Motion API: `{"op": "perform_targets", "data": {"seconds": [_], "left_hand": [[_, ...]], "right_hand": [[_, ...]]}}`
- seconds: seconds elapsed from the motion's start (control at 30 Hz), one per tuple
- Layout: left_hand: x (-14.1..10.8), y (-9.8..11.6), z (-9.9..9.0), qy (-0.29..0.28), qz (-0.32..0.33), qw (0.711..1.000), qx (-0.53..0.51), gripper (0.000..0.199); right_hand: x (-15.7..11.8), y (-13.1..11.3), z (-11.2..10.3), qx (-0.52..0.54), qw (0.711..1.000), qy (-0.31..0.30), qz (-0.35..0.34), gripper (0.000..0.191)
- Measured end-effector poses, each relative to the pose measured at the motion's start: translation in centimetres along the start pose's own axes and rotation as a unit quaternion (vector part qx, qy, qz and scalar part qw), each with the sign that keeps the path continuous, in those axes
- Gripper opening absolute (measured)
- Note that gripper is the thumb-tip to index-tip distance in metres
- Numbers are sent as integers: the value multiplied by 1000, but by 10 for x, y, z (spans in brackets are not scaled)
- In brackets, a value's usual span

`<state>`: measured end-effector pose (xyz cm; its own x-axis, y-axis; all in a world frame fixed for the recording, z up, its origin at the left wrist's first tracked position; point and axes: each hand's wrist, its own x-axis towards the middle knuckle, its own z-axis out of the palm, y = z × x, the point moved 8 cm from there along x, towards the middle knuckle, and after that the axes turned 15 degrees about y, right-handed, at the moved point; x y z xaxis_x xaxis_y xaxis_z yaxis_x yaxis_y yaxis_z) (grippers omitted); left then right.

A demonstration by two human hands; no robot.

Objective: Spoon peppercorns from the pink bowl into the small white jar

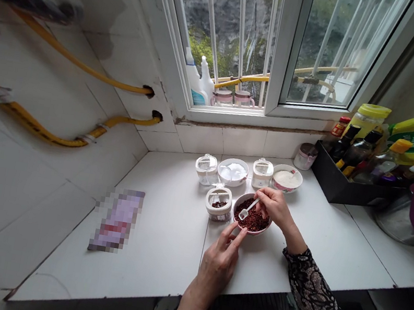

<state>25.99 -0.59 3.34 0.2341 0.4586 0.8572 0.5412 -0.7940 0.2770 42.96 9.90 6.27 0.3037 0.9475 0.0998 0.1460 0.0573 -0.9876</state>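
Note:
A bowl (255, 233) holds dark reddish-brown grains that look like Sichuan peppercorns (255, 221). Pinched in my right hand (273, 206) is a small white spoon (248, 209), its scoop low over the grains. My left hand (219, 257) has its fingers stretched out, with fingertips at the bowl's near left rim; its thumb is mostly hidden. Just left of the bowl stands a clear seasoning jar (217, 210) with a white-rimmed lid and some of the same dark grains inside.
Behind are two more lidded jars (206, 168) (262, 174), a bowl of white powder (233, 171) and a bowl of pale grains (287, 178). A black box of bottles (359, 191) and a metal pot (399, 213) stand right. A purple packet (118, 222), partly blurred, lies left.

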Motion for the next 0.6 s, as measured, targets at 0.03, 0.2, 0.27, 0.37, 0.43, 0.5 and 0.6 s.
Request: {"op": "perform_targets", "data": {"seconds": [0.03,0.2,0.27,0.37,0.43,0.5,0.6], "left_hand": [[0,0,0,2,1,1000,0,67],[0,0,0,2,2,1000,-1,67],[0,0,1,-1,1,1000,-1,67],[0,0,1,3,1,1000,0,68],[0,0,0,7,1,1000,-1,68],[0,0,1,7,1,1000,-1,69],[0,1,1,10,3,1000,-3,70]], "right_hand": [[1,1,0,9,1000,2,7,24],[3,5,-2,45,998,13,32,26],[4,5,-4,59,997,20,34,27],[6,3,-6,90,995,33,32,33],[6,-1,-5,113,992,44,27,39],[5,-8,-3,131,989,67,5,44],[-2,-24,3,131,984,101,-68,43]]}}
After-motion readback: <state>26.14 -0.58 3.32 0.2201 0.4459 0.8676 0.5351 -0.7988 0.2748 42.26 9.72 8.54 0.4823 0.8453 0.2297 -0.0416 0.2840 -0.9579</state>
